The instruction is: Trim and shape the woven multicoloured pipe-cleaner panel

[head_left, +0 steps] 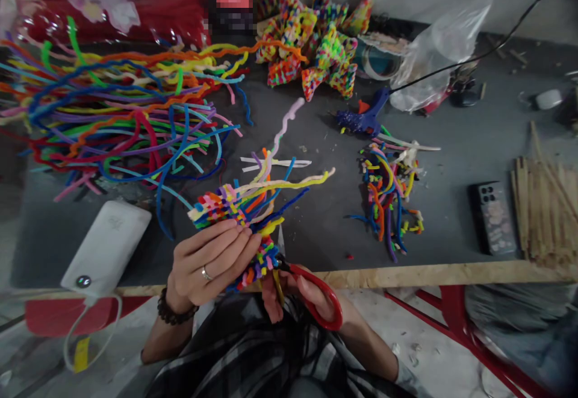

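Note:
My left hand (217,259), with a ring and a dark bead bracelet, is closed on a woven piece of multicoloured pipe cleaners (219,205) above the table's front edge. Loose pipe cleaner ends (289,184) stick out from it toward the far side. My right hand (311,289) grips red-handled scissors (332,310), whose blades point up and away beside the woven piece. Part of the blades is hidden behind the weave. A long pale lilac strand (286,121) reaches farthest from the piece.
Pipe cleaners (135,115) pile up at the left, near a white power bank (108,244). Woven star shapes (293,31) stand at the back. A blue glue gun (361,118), cut scraps (391,199), a phone (492,217) and wooden sticks (544,211) lie to the right.

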`<control>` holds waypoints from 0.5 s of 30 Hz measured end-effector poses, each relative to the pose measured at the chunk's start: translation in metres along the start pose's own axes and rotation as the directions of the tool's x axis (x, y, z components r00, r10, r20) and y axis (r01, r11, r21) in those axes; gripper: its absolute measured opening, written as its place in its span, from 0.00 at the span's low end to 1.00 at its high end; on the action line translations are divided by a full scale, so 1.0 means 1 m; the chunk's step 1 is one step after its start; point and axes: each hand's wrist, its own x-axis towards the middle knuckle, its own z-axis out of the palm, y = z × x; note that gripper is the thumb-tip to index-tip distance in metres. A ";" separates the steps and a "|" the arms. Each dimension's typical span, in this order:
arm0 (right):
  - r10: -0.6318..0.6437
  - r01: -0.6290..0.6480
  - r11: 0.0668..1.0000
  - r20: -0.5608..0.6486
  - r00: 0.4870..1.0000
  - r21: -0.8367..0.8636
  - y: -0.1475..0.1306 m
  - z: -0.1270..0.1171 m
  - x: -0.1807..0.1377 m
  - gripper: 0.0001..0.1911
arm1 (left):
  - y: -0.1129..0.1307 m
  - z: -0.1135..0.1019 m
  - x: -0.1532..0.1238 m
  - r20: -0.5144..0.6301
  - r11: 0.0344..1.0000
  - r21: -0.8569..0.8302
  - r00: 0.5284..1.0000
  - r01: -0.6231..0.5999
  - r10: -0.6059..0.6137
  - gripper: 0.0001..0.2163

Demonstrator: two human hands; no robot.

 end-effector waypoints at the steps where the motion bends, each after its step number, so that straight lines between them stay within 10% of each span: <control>1: -0.018 0.017 1.000 0.026 1.000 0.019 0.003 0.000 0.001 0.38 | 0.000 0.000 -0.001 0.003 1.000 0.007 1.000 -0.003 0.003 0.17; 15: 0.013 -0.016 0.999 -0.081 0.997 -0.046 -0.002 0.000 -0.001 0.32 | 0.001 0.006 0.001 -0.006 0.998 -0.041 0.999 -0.046 0.046 0.17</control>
